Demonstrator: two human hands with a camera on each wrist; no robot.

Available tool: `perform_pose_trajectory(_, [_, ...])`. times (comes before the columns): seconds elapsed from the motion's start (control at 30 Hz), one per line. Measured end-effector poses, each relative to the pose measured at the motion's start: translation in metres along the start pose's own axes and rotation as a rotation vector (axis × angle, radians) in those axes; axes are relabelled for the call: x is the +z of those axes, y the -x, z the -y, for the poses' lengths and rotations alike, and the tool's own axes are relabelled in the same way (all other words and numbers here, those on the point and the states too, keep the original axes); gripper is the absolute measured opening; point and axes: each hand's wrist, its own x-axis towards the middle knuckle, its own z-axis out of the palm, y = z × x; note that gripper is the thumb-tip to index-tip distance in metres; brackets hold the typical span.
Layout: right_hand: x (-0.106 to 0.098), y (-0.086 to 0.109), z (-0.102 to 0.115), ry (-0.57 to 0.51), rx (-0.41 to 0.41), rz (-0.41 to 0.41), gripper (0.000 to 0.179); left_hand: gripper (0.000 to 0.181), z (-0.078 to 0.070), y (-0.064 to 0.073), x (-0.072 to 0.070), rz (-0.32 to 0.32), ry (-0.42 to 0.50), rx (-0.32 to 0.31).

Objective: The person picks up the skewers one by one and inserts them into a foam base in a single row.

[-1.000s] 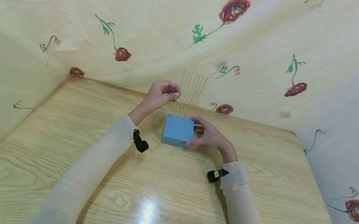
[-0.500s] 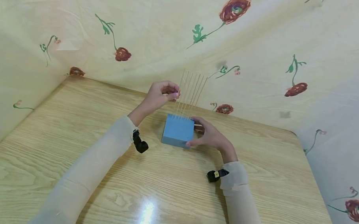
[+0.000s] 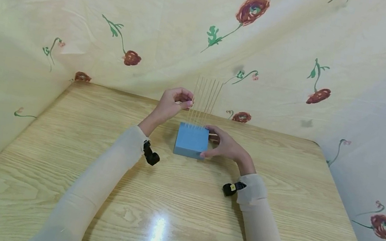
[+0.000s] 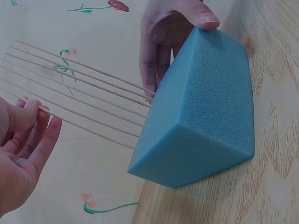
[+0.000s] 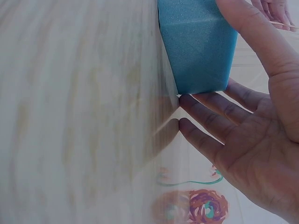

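Observation:
A blue foam block [image 3: 192,138] stands on the table, with several thin wooden skewers [image 3: 207,101] rising in a row from its top near the back edge. My left hand [image 3: 172,101] pinches the leftmost skewer [image 4: 88,130] between thumb and fingers, partway up its length. In the left wrist view that skewer's lower end meets the block's face. My right hand [image 3: 229,146] grips the block's right side, thumb at the front and fingers behind. The right wrist view shows the right hand's fingers [image 5: 210,114] against the far side of the block.
The wood-grain table [image 3: 185,205] reaches to a flower-printed cloth [image 3: 180,15] hanging behind and at both sides. A black wrist camera is strapped to each sleeve. Light glares off the table's front part.
The lower end of the pinched skewer has shifted slightly left, and its top sits a little lower. The right hand and the foam block have stayed in place.

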Motion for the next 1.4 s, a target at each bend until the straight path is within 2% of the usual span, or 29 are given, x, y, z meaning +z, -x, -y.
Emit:
perform_pose_trajectory(0.23, [-0.0002, 0.0005, -0.0003, 0.001, -0.003, -0.001, 0.102, 0.021, 0.0004, 0.0000, 0.0007, 0.001, -0.006, 0.023])
perform_pose_trajectory(1.03, [0.0003, 0.0013, 0.0051, -0.001, 0.012, -0.015, 0.101, 0.013, 0.0046, -0.0004, 0.0007, -0.024, -0.012, 0.031])
perform_pose_trajectory(1.4, [-0.0015, 0.0010, 0.0034, 0.010, 0.012, -0.011, 0.100, 0.015, 0.0085, -0.0006, -0.0012, -0.046, 0.022, -0.001])
